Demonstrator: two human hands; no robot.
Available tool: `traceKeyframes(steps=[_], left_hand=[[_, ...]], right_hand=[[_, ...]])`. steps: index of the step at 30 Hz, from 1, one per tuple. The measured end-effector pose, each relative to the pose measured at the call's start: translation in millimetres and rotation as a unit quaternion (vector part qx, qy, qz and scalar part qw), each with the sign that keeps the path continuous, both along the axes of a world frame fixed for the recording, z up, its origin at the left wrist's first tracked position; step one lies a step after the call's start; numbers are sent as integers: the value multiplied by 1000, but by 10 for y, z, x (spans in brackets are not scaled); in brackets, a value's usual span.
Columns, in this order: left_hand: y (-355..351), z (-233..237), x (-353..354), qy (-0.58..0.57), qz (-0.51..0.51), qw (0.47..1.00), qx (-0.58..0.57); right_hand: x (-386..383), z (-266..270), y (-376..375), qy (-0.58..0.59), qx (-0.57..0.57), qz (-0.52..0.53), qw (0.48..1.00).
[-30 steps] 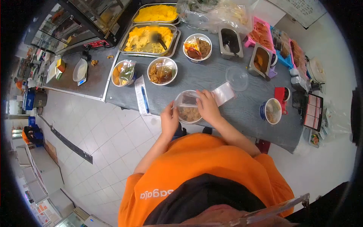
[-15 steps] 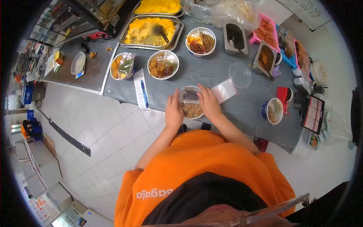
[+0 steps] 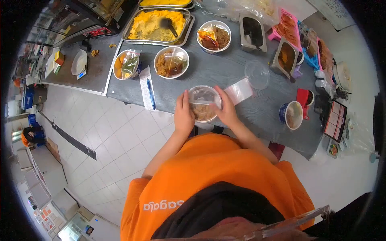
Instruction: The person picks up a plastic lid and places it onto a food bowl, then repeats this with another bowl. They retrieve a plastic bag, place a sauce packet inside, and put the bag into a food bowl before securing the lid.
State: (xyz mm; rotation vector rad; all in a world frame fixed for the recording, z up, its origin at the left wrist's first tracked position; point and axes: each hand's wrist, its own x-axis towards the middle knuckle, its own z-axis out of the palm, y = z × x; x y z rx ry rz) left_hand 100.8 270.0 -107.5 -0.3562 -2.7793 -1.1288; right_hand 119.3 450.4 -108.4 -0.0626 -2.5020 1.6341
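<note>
A round takeaway bowl [image 3: 203, 112] with minced brown food in it stands at the front edge of the table. A clear plastic lid [image 3: 204, 93] covers its top. My left hand [image 3: 184, 114] is curved against the bowl's left side. My right hand [image 3: 228, 110] grips its right side, with the thumb over the rim. Just right of the bowl lies a small clear plastic bag [image 3: 240, 91], beside a loose clear lid [image 3: 257, 75].
Three filled bowls stand behind: one with a green packet [image 3: 127, 65], one with brown chunks [image 3: 171, 62], one with shredded food [image 3: 213, 36]. A pen [image 3: 150, 93] lies on a receipt [image 3: 145, 82]. A lidded bowl [image 3: 291, 115] stands right; a yellow food tray [image 3: 157, 28] is behind.
My right hand has slid from the top of the lid toward the bowl's right side, and its thumb has moved down the rim. The whole view has shifted slightly.
</note>
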Motion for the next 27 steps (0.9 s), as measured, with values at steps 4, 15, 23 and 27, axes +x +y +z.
traceKeyframes(steps=[4, 15, 23, 27], left_hand=[[23, 3, -11, -11, 6, 1000, 2], [5, -47, -17, 33, -10, 999, 30], [-61, -60, -97, -12, -25, 999, 45], [-77, -59, -162, 3, -45, 997, 56]], right_hand=[[191, -44, 46, -24, 11, 90, 996], [-8, -300, 323, -64, -219, 143, 963], [-332, -244, 225, -165, -163, 44, 972], [-319, -216, -32, 58, -38, -25, 997]])
